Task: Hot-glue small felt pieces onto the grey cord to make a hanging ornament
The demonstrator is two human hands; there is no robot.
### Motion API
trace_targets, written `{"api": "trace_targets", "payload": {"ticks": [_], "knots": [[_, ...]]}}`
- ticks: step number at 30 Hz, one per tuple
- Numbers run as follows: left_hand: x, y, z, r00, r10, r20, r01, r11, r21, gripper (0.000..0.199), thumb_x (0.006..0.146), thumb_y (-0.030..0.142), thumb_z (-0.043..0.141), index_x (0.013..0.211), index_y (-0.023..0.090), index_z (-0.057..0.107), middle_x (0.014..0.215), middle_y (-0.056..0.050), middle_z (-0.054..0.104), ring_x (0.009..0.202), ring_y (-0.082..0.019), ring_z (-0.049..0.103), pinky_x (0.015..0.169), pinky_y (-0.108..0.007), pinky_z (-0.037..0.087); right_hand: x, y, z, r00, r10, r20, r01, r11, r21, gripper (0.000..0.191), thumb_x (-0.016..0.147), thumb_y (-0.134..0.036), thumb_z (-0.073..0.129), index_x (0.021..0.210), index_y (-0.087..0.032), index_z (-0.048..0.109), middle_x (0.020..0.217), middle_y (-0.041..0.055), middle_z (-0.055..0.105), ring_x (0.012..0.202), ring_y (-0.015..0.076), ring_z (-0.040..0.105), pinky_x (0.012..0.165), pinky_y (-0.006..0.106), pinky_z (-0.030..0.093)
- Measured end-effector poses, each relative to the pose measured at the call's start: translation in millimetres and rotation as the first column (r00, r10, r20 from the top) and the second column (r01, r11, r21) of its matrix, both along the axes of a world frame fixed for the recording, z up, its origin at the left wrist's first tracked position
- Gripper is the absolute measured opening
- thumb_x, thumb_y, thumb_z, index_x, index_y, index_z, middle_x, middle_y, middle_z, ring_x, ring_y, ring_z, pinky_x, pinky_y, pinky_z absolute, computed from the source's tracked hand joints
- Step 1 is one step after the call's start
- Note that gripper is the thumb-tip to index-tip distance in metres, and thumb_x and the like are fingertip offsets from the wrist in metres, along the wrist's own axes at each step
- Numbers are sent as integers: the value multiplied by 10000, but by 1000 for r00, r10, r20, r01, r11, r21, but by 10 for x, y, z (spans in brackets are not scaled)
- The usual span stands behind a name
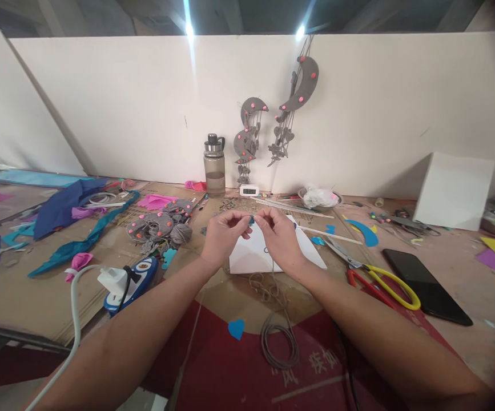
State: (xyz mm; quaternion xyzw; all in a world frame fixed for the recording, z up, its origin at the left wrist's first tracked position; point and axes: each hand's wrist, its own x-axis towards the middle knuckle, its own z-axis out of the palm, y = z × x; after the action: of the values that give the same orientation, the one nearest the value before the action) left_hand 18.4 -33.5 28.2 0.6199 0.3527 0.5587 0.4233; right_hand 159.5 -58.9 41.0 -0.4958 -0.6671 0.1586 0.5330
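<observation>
Both my hands meet above a white sheet [247, 257]. My left hand [226, 233] is closed, thumb and forefinger pinching a small dark blue-green piece [251, 220]. My right hand [278, 234] pinches the same piece from the other side; its exact shape is too small to tell. From beneath my right hand a thin grey cord [273, 274] runs down to a loose coil [280, 346] on the red cardboard. A blue heart cutout [236, 329] lies left of the coil. Blue cutouts [318, 241] lie beside the sheet's right edge.
Scissors [373, 274] and a black phone [427, 285] lie at the right. A power strip [131, 285] with a white plug is at the left, near grey felt and yarn [157, 228]. Behind stand a bottle [214, 168] and a small clock [249, 191]; grey moon ornaments [305, 85] hang there.
</observation>
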Motion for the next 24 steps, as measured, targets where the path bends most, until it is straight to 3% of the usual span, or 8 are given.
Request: {"api": "trace_targets", "payload": {"ticks": [15, 24], "knots": [[17, -59, 17, 1000, 13, 18, -14, 998, 54, 153, 776, 304, 613, 770, 151, 612, 628, 3, 629, 526, -104, 592, 542, -233, 494, -27, -64, 26, 988, -66, 141, 53, 994, 95, 185, 887, -338, 488, 761, -202, 497, 722, -9, 532, 658, 129, 458, 629, 273, 350], [17, -71, 36, 998, -53, 27, 54, 998, -16, 186, 783, 332, 612, 783, 147, 622, 656, -17, 655, 567, -119, 624, 589, -246, 515, -7, -25, 10, 989, -61, 135, 52, 996, 69, 145, 867, -315, 487, 787, -205, 540, 702, -14, 525, 637, 126, 447, 614, 270, 339]]}}
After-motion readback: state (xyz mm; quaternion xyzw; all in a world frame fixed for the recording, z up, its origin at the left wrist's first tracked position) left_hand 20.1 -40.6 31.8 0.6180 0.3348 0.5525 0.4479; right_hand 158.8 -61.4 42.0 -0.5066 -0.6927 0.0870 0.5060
